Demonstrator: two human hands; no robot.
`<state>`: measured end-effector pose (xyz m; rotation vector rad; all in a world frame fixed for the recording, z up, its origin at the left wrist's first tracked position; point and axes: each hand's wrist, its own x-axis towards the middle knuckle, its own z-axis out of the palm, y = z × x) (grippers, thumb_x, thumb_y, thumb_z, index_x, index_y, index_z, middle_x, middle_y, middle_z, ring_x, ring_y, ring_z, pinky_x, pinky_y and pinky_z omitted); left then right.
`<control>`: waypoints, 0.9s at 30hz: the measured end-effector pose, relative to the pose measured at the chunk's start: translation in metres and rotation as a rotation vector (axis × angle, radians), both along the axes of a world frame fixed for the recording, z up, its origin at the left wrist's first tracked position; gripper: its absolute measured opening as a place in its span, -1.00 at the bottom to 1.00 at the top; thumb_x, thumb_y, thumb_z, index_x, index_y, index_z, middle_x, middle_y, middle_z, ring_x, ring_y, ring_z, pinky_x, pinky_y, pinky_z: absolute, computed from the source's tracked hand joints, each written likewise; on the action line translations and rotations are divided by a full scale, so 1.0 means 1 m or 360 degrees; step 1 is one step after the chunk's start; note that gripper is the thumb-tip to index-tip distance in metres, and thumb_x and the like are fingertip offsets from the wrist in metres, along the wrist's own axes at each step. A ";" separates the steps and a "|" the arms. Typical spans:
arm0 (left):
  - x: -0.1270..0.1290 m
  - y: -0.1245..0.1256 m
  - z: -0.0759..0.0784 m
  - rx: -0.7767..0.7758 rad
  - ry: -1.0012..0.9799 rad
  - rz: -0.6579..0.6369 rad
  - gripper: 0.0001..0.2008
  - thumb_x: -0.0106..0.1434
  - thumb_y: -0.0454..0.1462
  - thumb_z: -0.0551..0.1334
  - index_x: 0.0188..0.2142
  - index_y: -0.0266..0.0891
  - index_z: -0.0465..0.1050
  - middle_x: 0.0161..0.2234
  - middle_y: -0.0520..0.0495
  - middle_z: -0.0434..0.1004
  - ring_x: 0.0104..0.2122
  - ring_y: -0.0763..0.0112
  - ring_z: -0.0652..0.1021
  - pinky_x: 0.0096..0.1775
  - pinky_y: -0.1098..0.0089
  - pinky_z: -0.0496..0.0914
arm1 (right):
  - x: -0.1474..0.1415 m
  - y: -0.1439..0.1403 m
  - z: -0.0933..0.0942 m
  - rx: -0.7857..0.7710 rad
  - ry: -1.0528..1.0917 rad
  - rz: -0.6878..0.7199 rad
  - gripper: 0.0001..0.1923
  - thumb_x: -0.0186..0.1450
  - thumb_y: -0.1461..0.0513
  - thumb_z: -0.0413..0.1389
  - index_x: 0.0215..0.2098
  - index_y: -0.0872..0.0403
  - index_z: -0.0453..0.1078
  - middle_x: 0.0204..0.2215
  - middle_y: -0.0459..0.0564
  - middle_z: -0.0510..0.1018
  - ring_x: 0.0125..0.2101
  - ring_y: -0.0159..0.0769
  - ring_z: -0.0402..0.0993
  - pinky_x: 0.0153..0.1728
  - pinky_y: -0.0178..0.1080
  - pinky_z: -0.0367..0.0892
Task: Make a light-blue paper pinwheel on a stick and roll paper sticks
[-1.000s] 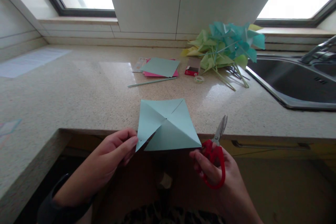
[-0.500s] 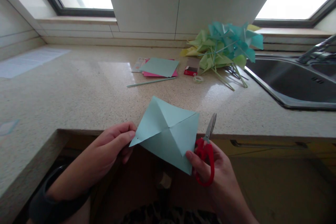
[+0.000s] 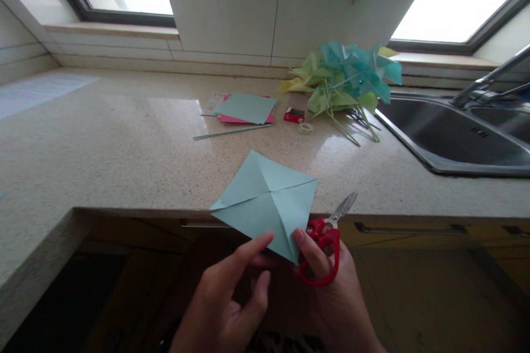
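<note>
A pale blue-green paper square [image 3: 265, 193], creased and slit along its diagonals, lies tilted over the counter's front edge. My right hand [image 3: 335, 276] pinches its near right corner between thumb and fingers. Red-handled scissors [image 3: 331, 237] hang on that same hand, their blades closed and pointing up to the right. Below the paper's near edge is my left hand [image 3: 236, 287], thumb and forefinger apart, with the forefinger tip at the paper's underside edge. Whether that fingertip touches the paper I cannot tell.
On the counter [image 3: 124, 149] lie a stack of coloured paper [image 3: 246, 107], thin sticks [image 3: 232, 132], a small red box [image 3: 295, 109] and a tape roll [image 3: 305, 128]. Paper pinwheels [image 3: 348, 74] are heaped beside the sink [image 3: 439, 138]. A drawer handle [image 3: 409, 230] shows under the counter edge.
My left hand has let go of the paper's left corner and moved right, below the near edge. The right hand still grips the paper, and the scissors have tilted further right.
</note>
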<state>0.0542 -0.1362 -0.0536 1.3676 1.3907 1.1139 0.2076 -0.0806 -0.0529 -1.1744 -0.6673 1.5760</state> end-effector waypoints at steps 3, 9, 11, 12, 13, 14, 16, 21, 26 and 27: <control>0.012 0.006 -0.006 0.0142 0.0076 0.0008 -0.64 0.32 -0.31 0.29 0.08 0.08 0.53 -0.13 -0.02 0.68 -0.21 0.30 0.64 -0.15 0.40 0.49 | 0.000 -0.001 0.001 0.0015 -0.0027 -0.0001 -0.67 0.10 0.08 0.42 -0.35 0.08 0.46 -0.45 -0.08 0.55 -0.48 -0.35 0.43 -0.42 -0.32 0.38; 0.013 0.015 -0.010 0.0140 -0.0063 0.0223 -0.85 0.23 -0.28 0.39 -0.20 0.00 0.67 -0.31 -0.03 0.63 -0.33 0.32 0.61 -0.30 0.42 0.46 | 0.002 -0.002 0.001 0.0001 -0.0117 -0.0014 -0.63 0.06 0.05 0.44 -0.39 0.10 0.44 -0.49 -0.08 0.52 -0.50 -0.39 0.37 -0.47 -0.37 0.35; 0.010 0.014 -0.013 0.0103 -0.0177 0.0217 -0.86 0.23 -0.26 0.41 -0.21 0.01 0.68 -0.31 -0.03 0.63 -0.32 0.31 0.61 -0.29 0.41 0.46 | 0.003 -0.001 0.001 0.0009 -0.0180 -0.0003 -0.63 0.08 0.05 0.43 -0.39 0.10 0.44 -0.49 -0.08 0.52 -0.51 -0.40 0.37 -0.48 -0.37 0.35; 0.009 0.013 -0.014 0.0078 -0.0226 0.0203 -0.87 0.23 -0.25 0.41 -0.22 0.01 0.69 -0.31 -0.04 0.63 -0.32 0.30 0.61 -0.28 0.40 0.46 | 0.003 -0.001 0.001 0.0006 -0.0198 0.0007 -0.64 0.09 0.05 0.43 -0.39 0.10 0.44 -0.48 -0.07 0.53 -0.51 -0.39 0.38 -0.49 -0.37 0.35; 0.008 0.012 -0.015 0.0049 -0.0266 0.0197 -0.88 0.23 -0.25 0.41 -0.23 0.00 0.69 -0.32 -0.04 0.64 -0.33 0.30 0.61 -0.28 0.39 0.46 | 0.003 -0.001 0.001 0.0009 -0.0206 0.0020 -0.65 0.09 0.06 0.43 -0.38 0.09 0.44 -0.48 -0.07 0.54 -0.51 -0.39 0.39 -0.49 -0.37 0.36; 0.007 0.012 -0.015 0.0025 -0.0301 0.0200 -0.90 0.23 -0.24 0.41 -0.24 -0.01 0.70 -0.33 -0.05 0.63 -0.34 0.30 0.60 -0.30 0.40 0.45 | 0.004 -0.001 0.000 0.0021 -0.0208 0.0032 -0.65 0.09 0.06 0.43 -0.37 0.09 0.45 -0.47 -0.07 0.54 -0.51 -0.38 0.40 -0.50 -0.37 0.36; 0.007 0.012 -0.014 -0.0007 -0.0362 0.0230 -0.92 0.23 -0.22 0.40 -0.28 -0.05 0.71 -0.38 -0.06 0.62 -0.40 0.35 0.57 -0.36 0.43 0.42 | 0.007 -0.001 -0.001 0.0059 -0.0243 0.0055 -0.64 0.09 0.05 0.42 -0.35 0.08 0.44 -0.48 -0.08 0.55 -0.52 -0.38 0.42 -0.52 -0.38 0.36; 0.009 0.017 -0.008 -0.0128 -0.0501 0.0299 -0.87 0.23 -0.17 0.38 -0.33 -0.12 0.71 -0.47 -0.02 0.54 -0.53 0.49 0.49 -0.48 0.52 0.35 | 0.018 -0.006 -0.002 0.0238 -0.0644 -0.0133 -0.65 0.12 0.03 0.40 -0.37 0.05 0.42 -0.52 -0.12 0.54 -0.54 -0.41 0.44 -0.53 -0.42 0.39; 0.009 0.021 -0.006 -0.0330 -0.0651 0.0331 -0.82 0.19 -0.13 0.41 -0.34 -0.20 0.68 -0.55 0.02 0.51 -0.54 0.52 0.47 -0.47 0.55 0.36 | 0.022 -0.007 0.013 0.0502 -0.0777 -0.0069 -0.74 0.16 0.09 0.38 -0.35 0.02 0.44 -0.50 -0.11 0.58 -0.56 -0.42 0.47 -0.56 -0.44 0.41; 0.009 0.021 -0.006 -0.0360 -0.0697 0.0338 -0.82 0.18 -0.13 0.43 -0.33 -0.21 0.67 -0.57 0.03 0.51 -0.54 0.51 0.48 -0.46 0.55 0.37 | 0.020 -0.007 0.015 0.0560 -0.0740 0.0030 -0.76 0.17 0.12 0.38 -0.36 0.02 0.44 -0.48 -0.11 0.59 -0.55 -0.41 0.49 -0.54 -0.43 0.43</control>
